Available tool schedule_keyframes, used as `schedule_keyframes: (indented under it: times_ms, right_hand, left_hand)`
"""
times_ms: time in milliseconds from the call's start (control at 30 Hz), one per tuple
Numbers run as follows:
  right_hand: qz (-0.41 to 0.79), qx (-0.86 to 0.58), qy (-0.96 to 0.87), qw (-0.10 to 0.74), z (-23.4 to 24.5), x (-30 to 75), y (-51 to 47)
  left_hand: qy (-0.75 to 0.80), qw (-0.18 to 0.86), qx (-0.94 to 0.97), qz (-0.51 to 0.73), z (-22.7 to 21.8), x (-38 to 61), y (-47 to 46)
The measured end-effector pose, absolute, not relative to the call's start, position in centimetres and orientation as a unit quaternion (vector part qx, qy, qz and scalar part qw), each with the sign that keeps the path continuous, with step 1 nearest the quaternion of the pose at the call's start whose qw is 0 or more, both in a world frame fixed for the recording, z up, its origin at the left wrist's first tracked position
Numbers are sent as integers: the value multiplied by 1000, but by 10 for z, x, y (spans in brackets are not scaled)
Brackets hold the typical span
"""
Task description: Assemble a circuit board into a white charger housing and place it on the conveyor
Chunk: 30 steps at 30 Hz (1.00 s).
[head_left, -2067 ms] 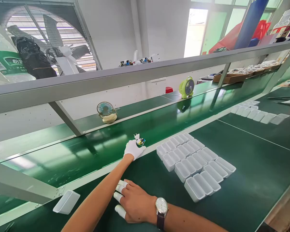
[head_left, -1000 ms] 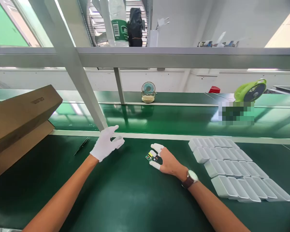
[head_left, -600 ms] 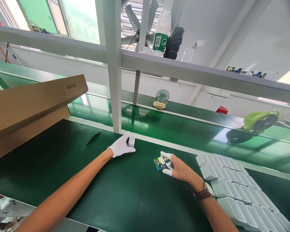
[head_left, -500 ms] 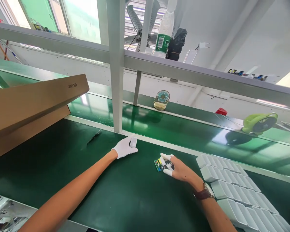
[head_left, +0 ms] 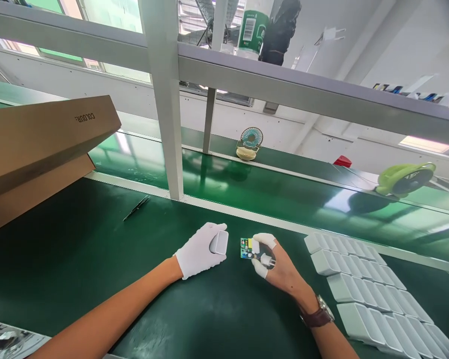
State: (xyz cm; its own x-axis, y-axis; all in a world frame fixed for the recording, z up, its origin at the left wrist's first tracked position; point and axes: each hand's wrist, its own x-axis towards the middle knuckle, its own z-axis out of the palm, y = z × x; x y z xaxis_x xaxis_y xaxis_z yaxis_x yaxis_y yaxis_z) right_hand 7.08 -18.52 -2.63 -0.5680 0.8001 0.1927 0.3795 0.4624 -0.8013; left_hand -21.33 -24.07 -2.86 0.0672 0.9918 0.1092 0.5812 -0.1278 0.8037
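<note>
— What is being gripped on the left side?

— A small white plastic shell [head_left: 219, 242] is clasped in the curled fingers [head_left: 211, 231] of the white-gloved left hand [head_left: 200, 249], its open mouth turned toward the other hand. It is held just above the dark green mat [head_left: 78, 249].

— And on the right?

— A small green circuit board with a white plug end [head_left: 251, 249] is pinched between the thumb and forefinger of the right hand [head_left: 275, 267], the tips capped in white finger cots [head_left: 264, 240]. The board is held just beside the shell, with a narrow gap between them.

— What is seen further out?

— A brown-strapped wristwatch [head_left: 320, 315] is worn on the right wrist. Rows of white plastic shells [head_left: 366, 284] are laid out on the mat to the right. Black tweezers [head_left: 136, 207] are lying near a white metal post [head_left: 166, 109], and a brown cardboard box [head_left: 37, 149] is tilted at the left. Beyond the glossy green conveyor belt [head_left: 284, 197], a small teal desk fan [head_left: 250, 142] and a lime-green fan [head_left: 406, 178] are seen.
</note>
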Motion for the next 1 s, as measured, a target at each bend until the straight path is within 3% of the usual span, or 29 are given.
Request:
schedule_keyframes:
  times_ms: [200, 467, 1000]
  right_hand:
    - [396, -376, -775, 318, -21, 65, -202]
    - [175, -248, -880, 366, -24, 53, -216]
    - [187, -287, -885, 316, -26, 48, -220]
  left_hand:
    - [593, 303, 686, 294, -34, -212, -241]
    - [580, 276, 724, 253, -38, -209, -239]
    - [509, 161, 797, 282, -50, -211, -237]
